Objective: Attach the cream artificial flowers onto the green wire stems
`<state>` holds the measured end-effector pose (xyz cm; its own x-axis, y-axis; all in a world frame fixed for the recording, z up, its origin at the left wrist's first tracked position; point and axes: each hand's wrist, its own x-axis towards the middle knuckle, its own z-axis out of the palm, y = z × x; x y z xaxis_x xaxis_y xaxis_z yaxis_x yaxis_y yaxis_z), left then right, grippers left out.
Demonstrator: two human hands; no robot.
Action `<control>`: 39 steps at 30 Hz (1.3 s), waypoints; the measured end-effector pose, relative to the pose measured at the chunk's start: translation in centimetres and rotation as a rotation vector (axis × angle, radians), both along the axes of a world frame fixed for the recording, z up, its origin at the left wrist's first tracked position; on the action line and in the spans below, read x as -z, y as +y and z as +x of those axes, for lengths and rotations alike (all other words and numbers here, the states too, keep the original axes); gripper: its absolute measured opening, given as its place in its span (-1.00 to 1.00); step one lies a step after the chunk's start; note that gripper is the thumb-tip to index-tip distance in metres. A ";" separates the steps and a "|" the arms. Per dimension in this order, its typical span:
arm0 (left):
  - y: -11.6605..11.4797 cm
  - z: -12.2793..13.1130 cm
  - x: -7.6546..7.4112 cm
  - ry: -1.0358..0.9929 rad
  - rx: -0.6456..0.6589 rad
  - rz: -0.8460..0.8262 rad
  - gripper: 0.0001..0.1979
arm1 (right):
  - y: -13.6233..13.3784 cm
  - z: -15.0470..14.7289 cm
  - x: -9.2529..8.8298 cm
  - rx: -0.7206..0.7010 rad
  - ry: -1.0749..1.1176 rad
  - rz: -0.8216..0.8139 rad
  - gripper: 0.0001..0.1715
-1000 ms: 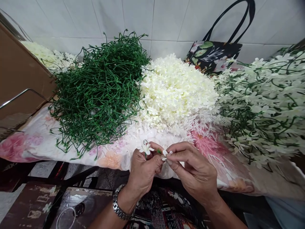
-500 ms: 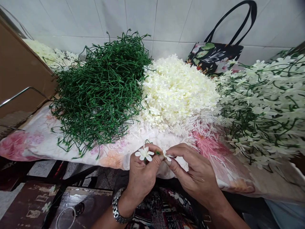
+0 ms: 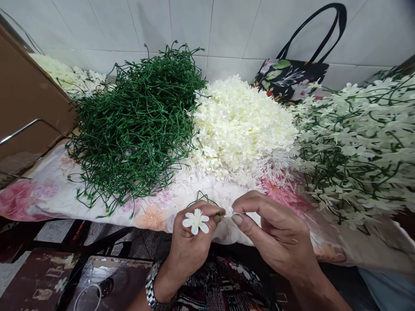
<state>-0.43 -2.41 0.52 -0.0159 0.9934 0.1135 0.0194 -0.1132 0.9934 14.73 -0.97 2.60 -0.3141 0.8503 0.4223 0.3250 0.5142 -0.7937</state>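
Note:
My left hand (image 3: 191, 242) is closed in a pinch on a green plastic flower stem (image 3: 202, 196). One white artificial flower (image 3: 196, 221) faces up from this stem above my knuckles, and a bare green stem tip (image 3: 219, 214) pokes out past my thumb. My right hand (image 3: 275, 233) pinches the thin white stamen end of a small white blossom (image 3: 228, 212) between thumb and forefinger. That blossom lies right at the green tip; whether the two touch is too small to tell.
Beyond my hands are a heap of green stems (image 3: 136, 125), a pile of cream-white petals (image 3: 243, 121) and loose white stamens (image 3: 249, 175) on a floral cloth (image 3: 123, 211). Finished-looking white sprays (image 3: 363, 147) lie right. A floral bag (image 3: 292, 77) leans against the tiled wall; a cardboard box (image 3: 29, 90) stands left.
My right hand has shifted slightly right and its fingertips have drawn back from the left thumb, so the small blossom shows more. My left hand has moved slightly down and left.

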 end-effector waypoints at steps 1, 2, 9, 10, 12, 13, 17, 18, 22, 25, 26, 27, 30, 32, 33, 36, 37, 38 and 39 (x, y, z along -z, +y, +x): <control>0.0 0.0 -0.2 0.033 0.007 0.005 -0.81 | 0.1 0.0 -0.3 -0.014 -0.023 0.015 -0.88; -0.1 -0.1 -0.3 0.062 0.014 0.006 -0.81 | 0.1 0.0 -0.5 -0.024 -0.047 0.033 -0.87; -0.5 -0.2 -0.2 0.234 0.060 0.078 -0.78 | 0.1 0.0 -0.9 -0.039 -0.245 0.164 -0.86; -0.5 -0.3 -0.1 0.256 0.071 0.104 -0.78 | 0.1 0.0 -0.9 -0.037 -0.268 0.182 -0.86; -0.4 -0.3 0.0 0.287 0.089 0.147 -0.77 | 0.0 0.0 -0.8 -0.035 -0.304 0.202 -0.86; -0.4 -0.4 0.1 0.292 0.094 0.166 -0.76 | 0.1 -0.1 -0.8 -0.036 -0.314 0.205 -0.86; 0.0 -0.2 0.7 0.261 0.069 0.239 -0.73 | 0.3 -0.3 0.1 -0.043 -0.287 0.188 -0.86; 0.1 -0.2 0.9 0.252 0.058 0.246 -0.73 | 0.5 -0.4 0.4 -0.045 -0.274 0.182 -0.86; 0.4 0.0 1.8 0.239 0.033 0.238 -0.71 | 0.7 -0.5 1.6 -0.044 -0.261 0.169 -0.84; 0.5 0.0 2.3 0.253 0.027 0.230 -0.71 | 0.8 -0.7 2.1 -0.049 -0.252 0.167 -0.84; 0.5 0.0 2.3 0.262 0.024 0.230 -0.71 | 0.8 -0.7 2.2 -0.050 -0.250 0.167 -0.84; 0.6 0.0 2.4 0.272 0.021 0.231 -0.72 | 0.8 -0.7 2.2 -0.051 -0.251 0.166 -0.83; 0.6 0.0 2.4 0.301 0.007 0.226 -0.73 | 0.9 -0.9 2.3 -0.057 -0.264 0.160 -0.81; 0.7 0.0 2.5 0.316 -0.001 0.221 -0.74 | 0.9 -1.0 2.5 -0.057 -0.271 0.162 -0.80; 0.7 0.0 2.5 0.322 -0.006 0.220 -0.74 | 0.9 -1.1 2.5 -0.054 -0.275 0.163 -0.80; 0.7 0.1 2.5 0.335 -0.019 0.209 -0.75 | 0.8 -1.2 2.8 -0.045 -0.293 0.161 -0.79; 0.7 0.1 2.5 0.335 -0.021 0.207 -0.75 | 0.8 -1.2 2.8 -0.047 -0.299 0.164 -0.79; 0.7 0.1 2.5 0.325 -0.022 0.203 -0.75 | 0.8 -1.1 2.8 -0.051 -0.300 0.167 -0.79; 0.7 0.0 2.5 0.305 -0.020 0.191 -0.75 | 0.8 -1.1 2.8 -0.055 -0.295 0.169 -0.80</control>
